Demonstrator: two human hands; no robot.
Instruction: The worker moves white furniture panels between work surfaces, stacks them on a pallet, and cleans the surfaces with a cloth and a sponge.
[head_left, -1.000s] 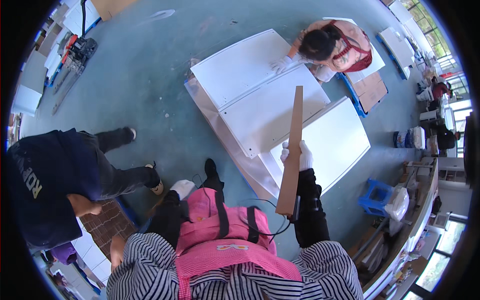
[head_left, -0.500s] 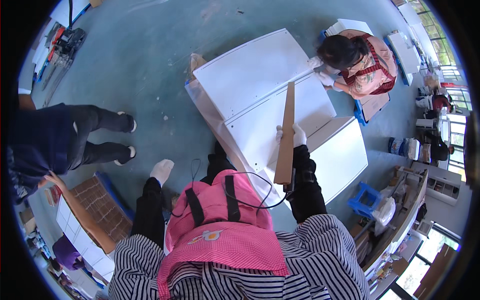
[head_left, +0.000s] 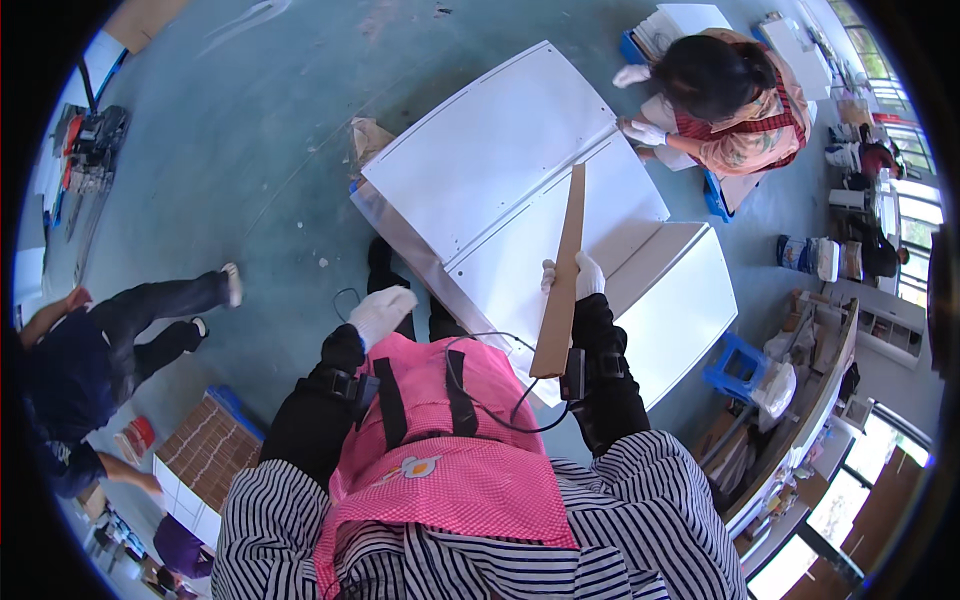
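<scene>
My right hand (head_left: 588, 276), in a white glove, grips a long brown cardboard strip (head_left: 562, 270) around its middle, with the fingers showing on its left side. The strip slants above a stack of white panels (head_left: 490, 150), its lower end near my right wrist. My left hand (head_left: 383, 314), also white-gloved, is in front of my pink apron (head_left: 430, 460), left of the stack's near corner. Its fingers reach forward and to the right, holding nothing that I can see. A dark device is strapped at each of my wrists, and a black cable (head_left: 510, 425) loops by the right one.
A co-worker (head_left: 750, 110) in a red apron bends at the stack's far right. Another person (head_left: 90, 350) walks at the left, near a pallet of brown pieces (head_left: 210, 440). A blue stool (head_left: 735, 370) and a cluttered workbench (head_left: 800, 430) stand at the right.
My left hand has swung up and right, toward the panels. The cardboard strip stays in my right hand, slightly shifted. The co-worker's hands have drawn apart, and the person at left has moved farther left.
</scene>
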